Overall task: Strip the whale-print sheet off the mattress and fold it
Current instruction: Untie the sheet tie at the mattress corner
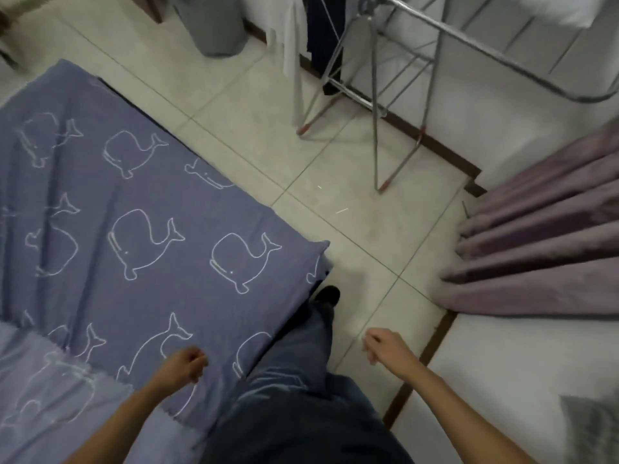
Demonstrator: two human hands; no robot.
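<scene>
Just one whale-print sheet (150, 195); left hand (187, 363) fisted, right hand (385, 346) loose.

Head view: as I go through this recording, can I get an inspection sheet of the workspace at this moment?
Surface: pale tiled floor.
Job's things: whale-print sheet lies spread out and wrinkled, with a paler part at lower left.
Clutter: metal drying rack with hanging clothes; grey bin.
Hands: left hand curled over the sheet, grip unclear; right hand loosely curled above the floor, holding nothing.
Cables: nothing seen.
Surroundings: purple curtain, white wall, the person's dark trousers.
</scene>
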